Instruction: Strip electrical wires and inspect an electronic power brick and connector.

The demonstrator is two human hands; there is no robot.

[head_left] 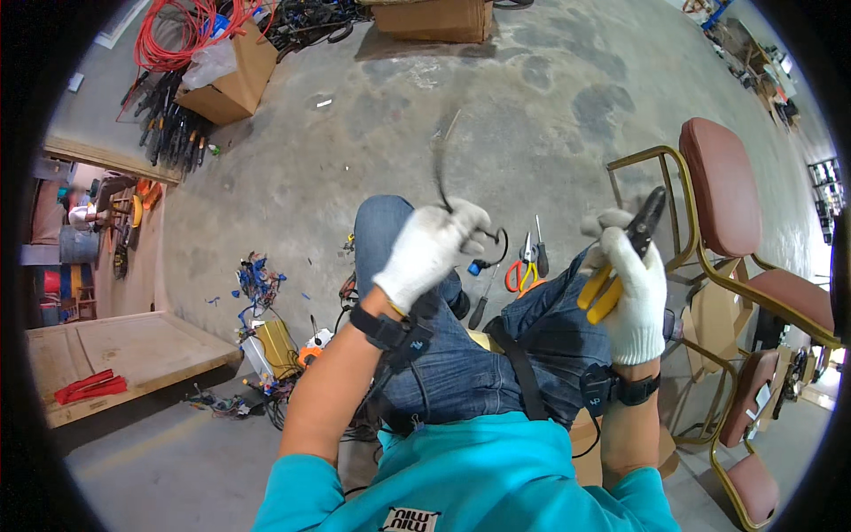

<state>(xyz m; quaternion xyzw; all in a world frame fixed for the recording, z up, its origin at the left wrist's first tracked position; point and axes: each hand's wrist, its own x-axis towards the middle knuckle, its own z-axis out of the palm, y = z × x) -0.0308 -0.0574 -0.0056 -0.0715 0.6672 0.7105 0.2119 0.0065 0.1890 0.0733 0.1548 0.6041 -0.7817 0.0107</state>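
Note:
My left hand [433,253], in a white knit glove, is closed around a thin black cable [441,173]. One end of the cable sticks up and away from me, and a curled length with a blue connector [477,266] hangs beside the fingers. To the right, my gloved right hand [634,284] grips pliers [648,217] with yellow handles and a dark head pointing up and away. On the floor between my knees lie red-and-orange-handled pliers [529,260] and screwdrivers [480,312], one with a dark handle [542,257].
Wire scraps with blue connectors [258,282] lie left of my legs, near a yellow box-like unit [277,344]. Chairs with brown pads [720,191] stand at right. A cardboard box [232,84] and red cable coils [168,40] sit far left; another carton [430,19] is ahead.

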